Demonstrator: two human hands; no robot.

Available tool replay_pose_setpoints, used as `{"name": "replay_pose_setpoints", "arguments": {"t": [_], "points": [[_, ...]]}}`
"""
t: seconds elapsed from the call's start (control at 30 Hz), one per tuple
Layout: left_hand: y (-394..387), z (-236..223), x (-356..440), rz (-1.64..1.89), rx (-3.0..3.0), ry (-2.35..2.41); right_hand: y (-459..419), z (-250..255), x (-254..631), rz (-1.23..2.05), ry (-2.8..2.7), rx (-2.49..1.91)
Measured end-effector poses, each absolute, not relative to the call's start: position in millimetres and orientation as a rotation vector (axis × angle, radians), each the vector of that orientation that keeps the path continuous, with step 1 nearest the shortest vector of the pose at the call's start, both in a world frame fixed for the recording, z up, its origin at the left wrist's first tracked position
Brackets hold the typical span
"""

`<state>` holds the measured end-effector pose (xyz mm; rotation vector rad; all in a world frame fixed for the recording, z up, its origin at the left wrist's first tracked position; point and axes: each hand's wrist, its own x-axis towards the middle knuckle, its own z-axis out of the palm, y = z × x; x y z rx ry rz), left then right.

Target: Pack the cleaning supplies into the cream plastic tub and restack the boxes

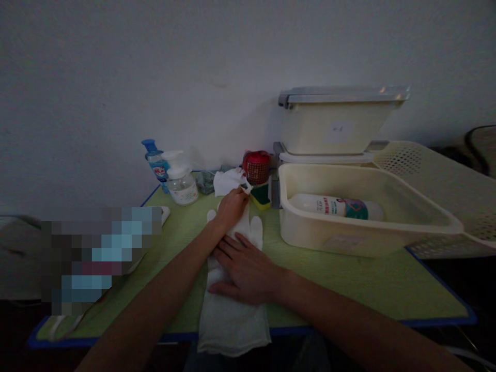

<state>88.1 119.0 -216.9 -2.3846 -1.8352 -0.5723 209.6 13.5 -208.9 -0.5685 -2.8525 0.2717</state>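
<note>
A long white glove (232, 310) lies on the green table (349, 279), its cuff hanging over the front edge and its fingertips pointing to the wall. My right hand (244, 268) rests flat on the glove's middle, fingers stretched out. My left hand (231, 206) reaches further forward and lies over the glove's finger end, its fingers curled and pinched on the white material. A crumpled white cloth (228, 181) sits just beyond that hand.
At the back stand a blue bottle (155, 161), a clear pump bottle (181, 185), a red mesh item (256, 166) and a green-yellow sponge (260, 196). On the right, a cream basin (372, 240) holds a white bottle (335, 205); behind it are a lidded box (337, 124) and a perforated basket (442, 181).
</note>
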Motion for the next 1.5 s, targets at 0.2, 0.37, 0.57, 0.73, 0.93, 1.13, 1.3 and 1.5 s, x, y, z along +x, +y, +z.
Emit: {"name": "replay_pose_setpoints", "arguments": {"t": [0.2,0.37,0.57,0.73,0.93,1.13,1.3,1.5], "points": [[116,-215,89,-0.566,-2.376,-1.842,8,-208,207,0.143,-2.836,-0.602],[115,-214,90,-0.532,-2.376,-1.846,1,-203,211,0.181,-2.876,-0.324],[116,-214,89,-0.532,-2.387,-1.833,2,-198,220,0.168,-2.94,0.061],[117,-216,87,-0.564,-2.399,-1.805,3,-196,221,0.247,-2.951,0.222],[118,-212,85,-0.912,-2.585,-1.573,3,-198,220,0.322,-2.961,0.202],[103,-197,89,-0.826,-3.072,-1.338,6,-205,218,0.339,-2.953,0.239],[99,-198,86,-0.816,-3.183,-1.451,6,-205,217,0.342,-2.96,0.244],[106,-203,80,-1.012,-3.282,-1.717,7,-205,217,0.376,-2.94,0.246]]}}
